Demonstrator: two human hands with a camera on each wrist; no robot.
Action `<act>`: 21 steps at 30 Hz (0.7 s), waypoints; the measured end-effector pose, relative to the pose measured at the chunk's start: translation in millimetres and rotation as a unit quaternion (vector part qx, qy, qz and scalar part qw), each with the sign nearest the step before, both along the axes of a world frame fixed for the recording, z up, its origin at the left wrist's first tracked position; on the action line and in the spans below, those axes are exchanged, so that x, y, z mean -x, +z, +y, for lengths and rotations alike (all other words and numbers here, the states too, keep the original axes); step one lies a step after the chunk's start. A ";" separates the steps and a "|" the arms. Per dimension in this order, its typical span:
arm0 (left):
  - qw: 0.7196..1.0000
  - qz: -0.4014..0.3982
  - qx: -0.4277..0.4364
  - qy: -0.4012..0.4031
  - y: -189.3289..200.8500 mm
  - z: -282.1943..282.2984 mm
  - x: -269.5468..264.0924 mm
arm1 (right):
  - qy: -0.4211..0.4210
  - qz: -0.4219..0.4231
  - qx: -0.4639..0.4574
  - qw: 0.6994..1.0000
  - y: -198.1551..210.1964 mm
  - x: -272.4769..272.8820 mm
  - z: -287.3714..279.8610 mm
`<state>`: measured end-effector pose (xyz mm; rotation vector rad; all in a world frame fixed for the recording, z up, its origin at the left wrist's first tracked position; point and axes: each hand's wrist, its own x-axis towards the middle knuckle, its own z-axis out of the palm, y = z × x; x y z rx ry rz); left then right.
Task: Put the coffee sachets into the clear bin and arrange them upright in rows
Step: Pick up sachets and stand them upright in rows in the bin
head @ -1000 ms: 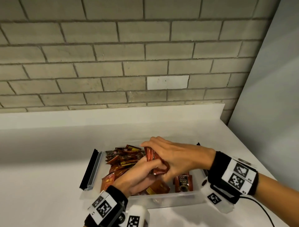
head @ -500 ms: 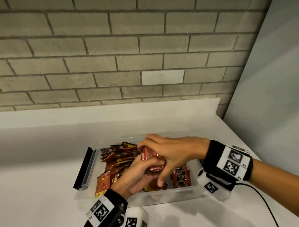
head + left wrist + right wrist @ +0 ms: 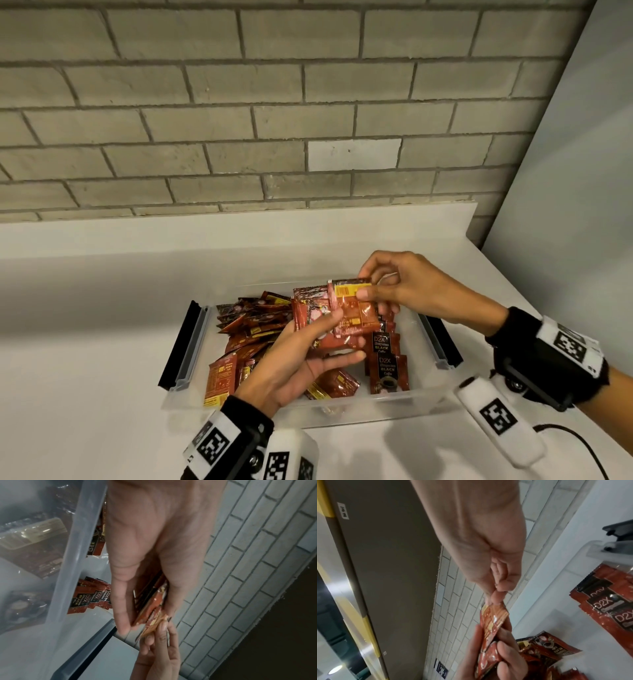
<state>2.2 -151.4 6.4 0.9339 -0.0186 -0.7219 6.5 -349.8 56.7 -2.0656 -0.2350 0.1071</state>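
Observation:
A clear bin [image 3: 404, 401] sits on the white counter, holding a loose heap of red coffee sachets [image 3: 250, 322] on its left side and a few upright "D2X Black" sachets [image 3: 388, 373] at the right. Above the bin my left hand [image 3: 318, 339] grips a stack of red sachets [image 3: 311, 308] between thumb and fingers. My right hand [image 3: 373, 287] pinches the top edge of the front sachet [image 3: 356, 311] of that stack. The pinch on the sachet [image 3: 493, 616] also shows in the right wrist view, and the stack [image 3: 150, 607] in the left wrist view.
Black clip handles [image 3: 181, 346] flank the bin on both short sides [image 3: 442, 339]. A brick wall [image 3: 274, 120] rises behind the counter's raised back edge. A grey panel [image 3: 565, 205] bounds the right. A black cable [image 3: 575, 442] trails on the counter near my right wrist.
Both hands have risen out of the bin with a stack of sachets. The right hand shifted from covering the stack to pinching the top of the front sachet.

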 end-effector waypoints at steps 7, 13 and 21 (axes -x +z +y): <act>0.995 0.062 0.057 0.057 -0.3 0.9 -4.8 | 0.059 -0.162 -0.015 0.985 4.7 22.7 -22.5; 0.998 0.021 0.021 0.051 -1.5 -0.5 -2.8 | 0.141 -0.217 0.082 0.962 -12.1 27.6 -32.8; 0.995 -0.041 -0.036 0.081 -6.0 -1.2 -4.4 | 0.130 -0.068 -0.018 0.989 -8.2 27.6 -26.3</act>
